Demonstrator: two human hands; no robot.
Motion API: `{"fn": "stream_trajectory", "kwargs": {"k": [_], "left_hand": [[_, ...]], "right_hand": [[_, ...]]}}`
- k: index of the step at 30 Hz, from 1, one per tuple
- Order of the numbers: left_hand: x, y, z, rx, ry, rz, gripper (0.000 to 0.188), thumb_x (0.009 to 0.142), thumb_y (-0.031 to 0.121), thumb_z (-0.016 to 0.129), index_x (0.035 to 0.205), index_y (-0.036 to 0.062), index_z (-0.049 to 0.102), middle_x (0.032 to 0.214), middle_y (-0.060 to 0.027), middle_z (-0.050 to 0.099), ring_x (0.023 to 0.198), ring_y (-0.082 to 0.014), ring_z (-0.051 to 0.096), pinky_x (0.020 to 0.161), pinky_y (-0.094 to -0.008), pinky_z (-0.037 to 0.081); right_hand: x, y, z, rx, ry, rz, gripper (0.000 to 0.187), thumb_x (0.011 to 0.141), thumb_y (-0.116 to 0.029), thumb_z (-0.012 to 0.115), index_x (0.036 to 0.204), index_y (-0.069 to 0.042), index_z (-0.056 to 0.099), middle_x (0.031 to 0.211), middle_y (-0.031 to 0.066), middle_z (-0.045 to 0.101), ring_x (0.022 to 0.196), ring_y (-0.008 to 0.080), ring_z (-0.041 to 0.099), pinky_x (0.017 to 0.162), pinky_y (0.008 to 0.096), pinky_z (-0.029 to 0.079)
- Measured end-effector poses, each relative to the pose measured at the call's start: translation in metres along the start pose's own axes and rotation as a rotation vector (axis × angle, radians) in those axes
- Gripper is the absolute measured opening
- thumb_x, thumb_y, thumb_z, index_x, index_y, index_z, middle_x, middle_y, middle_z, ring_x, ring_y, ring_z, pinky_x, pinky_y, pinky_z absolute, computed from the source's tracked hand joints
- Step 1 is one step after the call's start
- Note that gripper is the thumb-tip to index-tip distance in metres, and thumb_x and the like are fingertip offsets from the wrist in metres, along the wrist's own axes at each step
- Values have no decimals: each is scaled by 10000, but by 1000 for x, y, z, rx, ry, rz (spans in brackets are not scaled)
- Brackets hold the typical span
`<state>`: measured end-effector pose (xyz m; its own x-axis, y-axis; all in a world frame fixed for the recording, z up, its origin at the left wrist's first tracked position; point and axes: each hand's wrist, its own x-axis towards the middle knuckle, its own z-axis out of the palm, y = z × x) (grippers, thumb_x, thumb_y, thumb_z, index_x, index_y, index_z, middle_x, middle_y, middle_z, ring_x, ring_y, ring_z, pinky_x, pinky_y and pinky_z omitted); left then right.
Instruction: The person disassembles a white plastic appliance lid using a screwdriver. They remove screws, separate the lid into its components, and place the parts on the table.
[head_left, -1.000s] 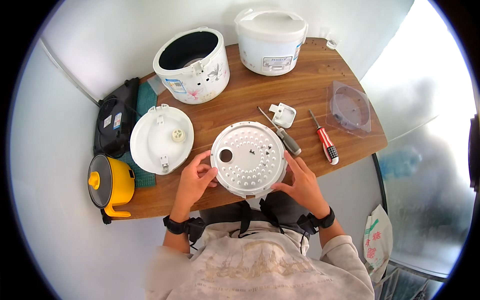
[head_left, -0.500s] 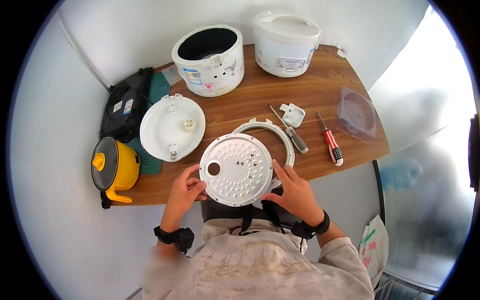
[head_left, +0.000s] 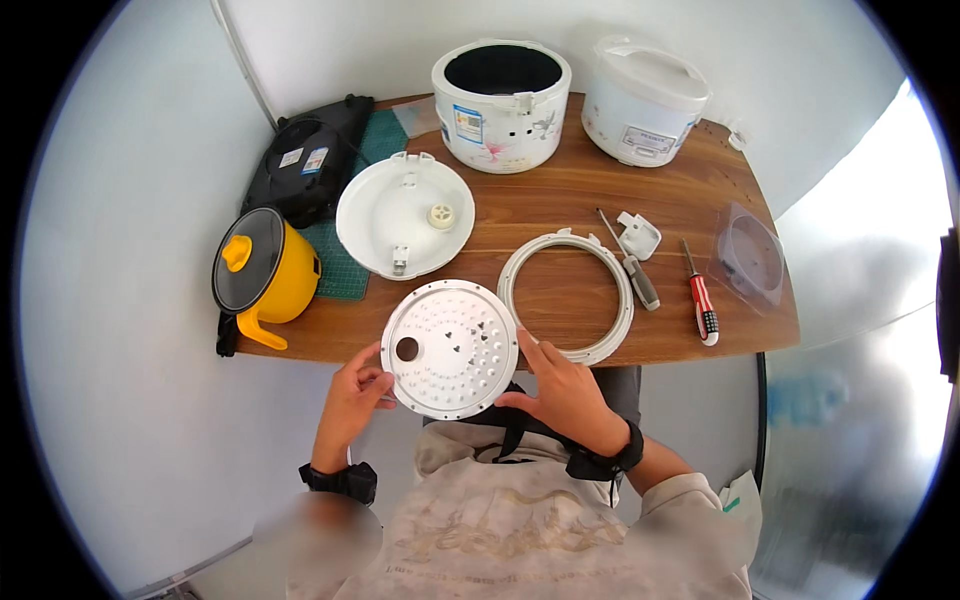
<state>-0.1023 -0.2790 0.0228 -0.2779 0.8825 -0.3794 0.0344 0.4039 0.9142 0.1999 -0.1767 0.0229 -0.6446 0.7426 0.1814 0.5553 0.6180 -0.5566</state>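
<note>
- The perforated metal disc (head_left: 432,382) is held between the two hands, in front of the table's near edge.
- The left hand (head_left: 352,398) pinches its left rim, with fingers bent.
- The right hand (head_left: 566,402) grips the right rim; thumb and forefinger are spread along it.
- Small dark screws (head_left: 457,349) lie upon the disc.
- The white ring (head_left: 507,290) lies just beside, on the table (head_left: 690,190).
</note>
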Motion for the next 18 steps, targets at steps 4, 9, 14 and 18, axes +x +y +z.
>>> {"fn": "stream_trajectory", "kwargs": {"k": [4, 9, 14, 18], "left_hand": [[1, -8, -16, 6, 51, -9, 541, 969, 76, 633, 1478, 18, 462, 950, -91, 720, 804, -123, 678, 683, -272, 598], [10, -15, -30, -3, 57, 0, 538, 965, 71, 634, 1476, 22, 473, 968, -100, 724, 804, -124, 678, 691, -278, 599], [17, -16, -35, 4, 42, -12, 537, 961, 77, 641, 1472, 24, 482, 958, -106, 728, 792, -125, 678, 702, -279, 595], [24, -17, -35, 64, 41, -8, 551, 963, 82, 642, 1485, 29, 472, 879, -99, 731, 713, -132, 686, 657, -272, 587]], "right_hand": [[14, 4, 27, 11, 71, -143, 919, 808, -473, 799, 1425, 93, 423, 1118, 261, 617, 860, 396, 678, 695, 416, 560], [27, -2, 37, 9, -23, -73, 922, 821, -488, 786, 1423, 102, 413, 978, 264, 658, 811, 385, 689, 679, 425, 561], [34, -7, 35, -15, -93, -4, 917, 826, -486, 782, 1423, 103, 410, 707, 199, 652, 678, 368, 685, 613, 432, 551], [39, -7, 34, -10, -152, 50, 893, 837, -476, 774, 1416, 102, 416, 683, 211, 640, 658, 388, 674, 610, 443, 543]]}}
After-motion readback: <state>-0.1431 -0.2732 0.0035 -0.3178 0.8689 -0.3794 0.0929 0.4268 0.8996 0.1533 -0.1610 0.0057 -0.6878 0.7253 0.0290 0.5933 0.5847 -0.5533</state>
